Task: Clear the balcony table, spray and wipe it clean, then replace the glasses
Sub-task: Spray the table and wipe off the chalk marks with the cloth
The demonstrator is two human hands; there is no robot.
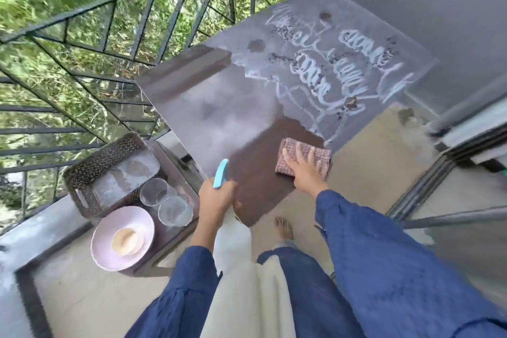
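Note:
The dark brown balcony table (pixel 208 107) fills the middle of the view, its far half streaked with white foamy scribbles and dark specks. My right hand (pixel 304 170) presses flat on a pink checked cloth (pixel 318 155) at the table's near right edge. My left hand (pixel 216 199) grips a spray bottle with a light blue trigger (pixel 220 174) over the near corner. Two clear glasses (pixel 153 191) (pixel 175 211) stand on a low brown stool (pixel 175 239) to the left.
On the stool also sit a pink plate (pixel 104 250) holding a small cream dish (pixel 127 237) and a dotted brown tray (pixel 109 170). A black metal railing (pixel 115 44) runs behind the table. A sliding door frame (pixel 444 173) is at right. My bare foot (pixel 284 228) stands beside the table.

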